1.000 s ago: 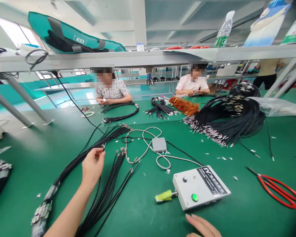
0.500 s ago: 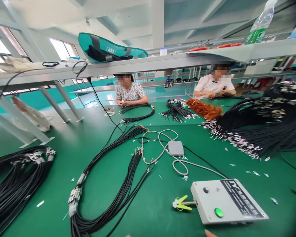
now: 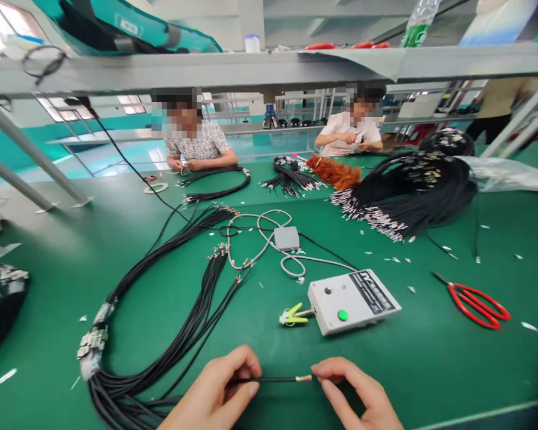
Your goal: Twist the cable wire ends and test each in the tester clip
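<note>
My left hand (image 3: 222,388) pinches a thin black cable (image 3: 278,380) between thumb and fingers near the front edge of the table. The cable lies level, and its stripped end shows short coloured wires (image 3: 303,378) pointing right. Close to those wire tips is my right hand (image 3: 356,391), thumb and forefinger slightly apart; whether they touch the wires I cannot tell. A taped bundle of black cables (image 3: 161,364) curves at the left, its ends fanned toward the middle. Beyond my hands sits a grey control box (image 3: 352,301) with a green button and a yellow-green clip (image 3: 293,315) on its rod.
Red-handled scissors (image 3: 477,303) lie at the right. A small grey box (image 3: 287,238) with a looped grey cord is mid-table. Black cable heaps (image 3: 412,191) and an orange fluffy thing (image 3: 334,172) lie farther back. Two people sit across, under a raised shelf (image 3: 233,73).
The view has tilted down and shifted right, bringing the scissors into sight. Both my hands, barely visible at the bottom edge before, now show with a black cable in the left.
</note>
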### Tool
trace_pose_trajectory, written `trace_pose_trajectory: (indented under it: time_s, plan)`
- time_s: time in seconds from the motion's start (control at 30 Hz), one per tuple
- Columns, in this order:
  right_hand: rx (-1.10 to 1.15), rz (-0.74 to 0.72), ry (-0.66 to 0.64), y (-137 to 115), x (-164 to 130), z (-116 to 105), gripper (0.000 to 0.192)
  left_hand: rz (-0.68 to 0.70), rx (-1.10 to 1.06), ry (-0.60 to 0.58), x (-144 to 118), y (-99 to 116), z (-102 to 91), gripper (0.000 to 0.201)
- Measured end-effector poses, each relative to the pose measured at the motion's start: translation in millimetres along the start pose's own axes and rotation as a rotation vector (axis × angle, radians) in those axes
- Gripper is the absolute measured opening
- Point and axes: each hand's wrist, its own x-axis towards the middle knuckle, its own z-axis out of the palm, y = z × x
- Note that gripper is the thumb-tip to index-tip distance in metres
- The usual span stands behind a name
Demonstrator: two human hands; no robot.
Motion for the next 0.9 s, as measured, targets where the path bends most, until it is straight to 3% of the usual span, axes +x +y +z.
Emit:
trace_pose_trajectory:
  time_s: [0.17, 0.4, 0.53, 0.7, 0.9]
  plan:
    - [0.210, 0.220, -0.054, -26, 4, 8, 0.022, 0.170, 0.025, -0.077, 17, 28, 26.7, 0.018]
    - [0.611, 0.396, -0.178, -31, 15, 7, 0.034, 0.280, 0.055, 0.056, 21, 25, 35.7, 0.016]
    - [0.734, 0.386, -0.230, -35, 25, 7, 0.035, 0.352, 0.074, 0.148, 17, 27, 37.3, 0.015]
    - [0.746, 0.385, -0.285, -35, 31, 5, 0.034, 0.421, 0.078, 0.157, 12, 29, 38.5, 0.018]
    - [0.797, 0.406, -0.269, -37, 32, 9, 0.034, 0.345, -0.027, 0.136, 13, 30, 41.6, 0.023]
